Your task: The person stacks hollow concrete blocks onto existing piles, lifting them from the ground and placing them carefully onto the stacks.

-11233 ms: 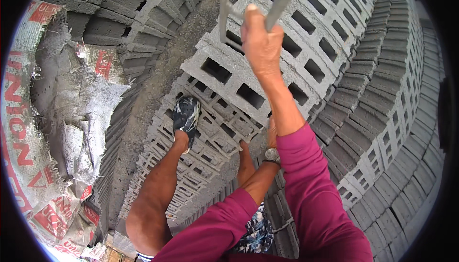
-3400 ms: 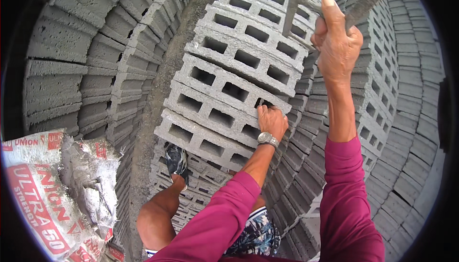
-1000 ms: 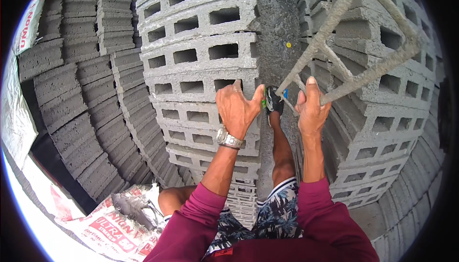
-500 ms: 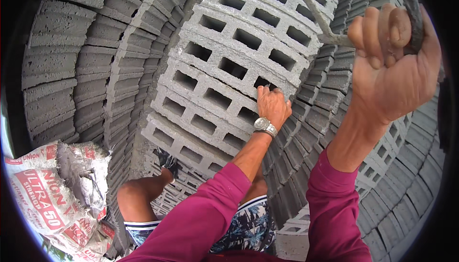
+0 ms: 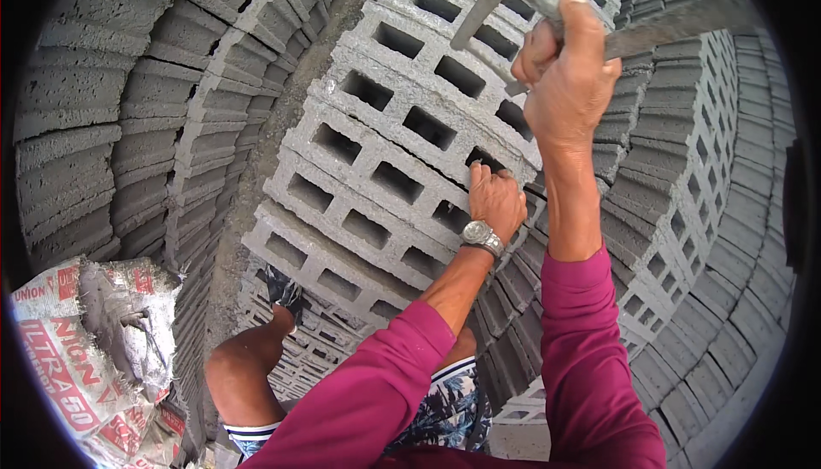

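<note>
My left hand [image 5: 498,201], with a metal watch on its wrist, is closed on the right end of a grey hollow concrete block [image 5: 432,127]. Its fingertips curl at the rim of the end hole, partly hidden inside. That block stands in a tight row of similar blocks, holes facing up. My right hand [image 5: 569,76] is raised over the row's right side, wrapped round a grey metal-bar tool [image 5: 667,31]. One flat bar of the tool slants down over the blocks; its far part leaves the upper edge of view.
Stacked concrete blocks [image 5: 77,101] form a wall on the left, and more stacks [image 5: 667,161] rise on the right. A torn white and red cement sack [image 5: 94,358] lies at lower left. My knee [image 5: 244,366] and dark shoe [image 5: 282,289] are below the row.
My right hand has swung left with the metal-bar tool, bringing it over the block row and turning it. My left hand stays at the same block's end. The view has shifted slightly.
</note>
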{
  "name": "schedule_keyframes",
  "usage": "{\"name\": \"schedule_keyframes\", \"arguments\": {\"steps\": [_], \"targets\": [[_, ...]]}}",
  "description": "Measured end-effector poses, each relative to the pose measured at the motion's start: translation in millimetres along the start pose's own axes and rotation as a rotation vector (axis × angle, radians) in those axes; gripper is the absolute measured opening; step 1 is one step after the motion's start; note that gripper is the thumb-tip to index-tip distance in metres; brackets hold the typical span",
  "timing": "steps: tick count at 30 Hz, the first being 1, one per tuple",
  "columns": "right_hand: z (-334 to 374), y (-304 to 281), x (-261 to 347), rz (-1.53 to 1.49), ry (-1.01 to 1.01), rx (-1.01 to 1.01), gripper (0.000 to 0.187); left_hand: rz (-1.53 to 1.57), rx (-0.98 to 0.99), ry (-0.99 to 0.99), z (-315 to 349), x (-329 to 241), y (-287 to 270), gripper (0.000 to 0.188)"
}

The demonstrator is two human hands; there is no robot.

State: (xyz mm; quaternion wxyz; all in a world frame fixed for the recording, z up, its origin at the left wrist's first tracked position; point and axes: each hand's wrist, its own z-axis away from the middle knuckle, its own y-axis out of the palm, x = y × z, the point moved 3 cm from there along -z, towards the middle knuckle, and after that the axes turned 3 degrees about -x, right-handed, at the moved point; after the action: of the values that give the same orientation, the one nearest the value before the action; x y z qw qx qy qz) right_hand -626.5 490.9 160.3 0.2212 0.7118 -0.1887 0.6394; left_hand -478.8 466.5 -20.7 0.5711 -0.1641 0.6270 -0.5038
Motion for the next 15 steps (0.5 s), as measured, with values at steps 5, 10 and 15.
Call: {"name": "schedule_keyframes", "arguments": {"steps": [5,10,15], "targets": [[-1.7,-5.0,26.8,0.002,-0.213,0.159,0.041,-0.028,0.105,-0.021,-2.5,-5.8,-1.2,0.042],[32.9,-35.2,-109.0,0.376,0.114,0.023,0.054,0.224,-0.17,0.062,-10.5,-4.6,9.0,0.032],[24.2,-24.6,-65.1,0.346,0.102,-0.025,0.044,0.054,0.031,0.003,-3.6,-1.2,3.7,0.033]]}}
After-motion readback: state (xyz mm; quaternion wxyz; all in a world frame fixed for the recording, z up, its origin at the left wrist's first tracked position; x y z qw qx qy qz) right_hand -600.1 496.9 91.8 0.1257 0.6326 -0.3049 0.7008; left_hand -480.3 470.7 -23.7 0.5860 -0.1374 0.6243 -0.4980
